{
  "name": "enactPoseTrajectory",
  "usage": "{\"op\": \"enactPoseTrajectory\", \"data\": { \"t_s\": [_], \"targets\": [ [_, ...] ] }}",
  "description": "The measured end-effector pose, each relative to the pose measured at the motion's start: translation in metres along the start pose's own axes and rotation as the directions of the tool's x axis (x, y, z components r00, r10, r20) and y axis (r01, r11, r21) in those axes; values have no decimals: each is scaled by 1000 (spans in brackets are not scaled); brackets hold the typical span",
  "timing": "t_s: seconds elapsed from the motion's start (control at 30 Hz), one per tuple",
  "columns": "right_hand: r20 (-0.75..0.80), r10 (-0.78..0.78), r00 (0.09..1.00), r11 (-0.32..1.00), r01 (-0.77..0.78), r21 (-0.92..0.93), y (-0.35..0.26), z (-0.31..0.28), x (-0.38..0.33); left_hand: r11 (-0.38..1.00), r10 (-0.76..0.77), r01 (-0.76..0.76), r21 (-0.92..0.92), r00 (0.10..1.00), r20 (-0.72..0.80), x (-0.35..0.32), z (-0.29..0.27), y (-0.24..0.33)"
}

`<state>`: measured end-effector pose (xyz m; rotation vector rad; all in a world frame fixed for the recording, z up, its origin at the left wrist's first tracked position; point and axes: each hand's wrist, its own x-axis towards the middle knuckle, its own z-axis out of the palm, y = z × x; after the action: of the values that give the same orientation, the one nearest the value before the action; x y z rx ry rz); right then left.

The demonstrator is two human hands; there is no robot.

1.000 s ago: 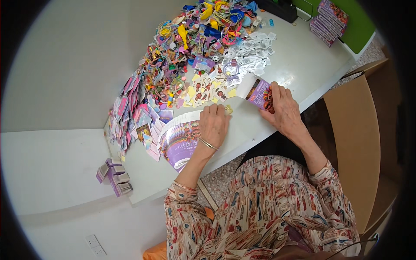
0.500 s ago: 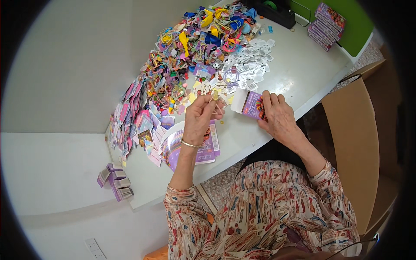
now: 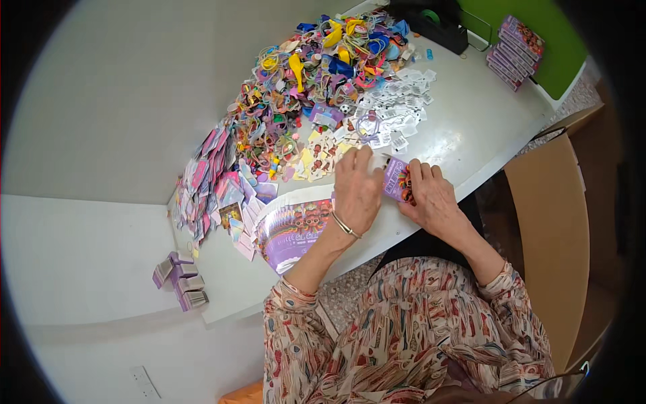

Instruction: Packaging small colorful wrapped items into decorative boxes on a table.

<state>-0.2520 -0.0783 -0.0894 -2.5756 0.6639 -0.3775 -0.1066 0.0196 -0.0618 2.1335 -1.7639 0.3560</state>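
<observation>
My right hand (image 3: 434, 200) is closed around a small purple carton (image 3: 396, 180) with a colourful printed front, held just above the table's front part. Against the carton's left, flapped end is my left hand (image 3: 359, 192), its fingers bent together and pointing away from me. Whatever those fingers hold is hidden behind the hand. Below my left wrist lies a fanned stack of flat purple cartons (image 3: 296, 229). Just beyond my hands, small yellow and white printed cards (image 3: 321, 156) are scattered next to a heap of white labels (image 3: 397, 101).
A big pile of mixed small trinkets and hair bands (image 3: 289, 94) covers the table's far left. Pink and purple cards (image 3: 205, 182) lie at its left end. Filled cartons (image 3: 515, 54) are stacked far right, near a black tape dispenser (image 3: 431, 27). An open cardboard box (image 3: 548, 236) stands right.
My left hand, which pinched a small pale yellowish item above the cards, has moved right to the carton's flapped end. My right hand still holds the carton. The whole view has shifted slightly.
</observation>
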Motion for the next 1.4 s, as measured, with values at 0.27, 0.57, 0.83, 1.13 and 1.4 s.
{"op": "enactPoseTrajectory", "data": {
  "t_s": [0.27,0.57,0.83,1.13,1.4],
  "targets": [
    [-20,3,1000,994,0,106,15,-5,2,267,-244,398,-878,909,337,11,-6,-44],
    [-56,19,998,972,-5,236,10,-9,10,611,-588,578,-541,789,180,6,21,-216],
    [-123,21,992,968,10,250,8,-6,15,926,-358,365,-92,930,82,42,56,-172],
    [-47,80,996,972,-68,225,10,-6,9,889,-420,433,-145,900,113,47,60,-175],
    [-83,67,994,992,-58,111,10,-2,13,894,-317,319,-316,947,58,53,2,-134]
  ]
}}
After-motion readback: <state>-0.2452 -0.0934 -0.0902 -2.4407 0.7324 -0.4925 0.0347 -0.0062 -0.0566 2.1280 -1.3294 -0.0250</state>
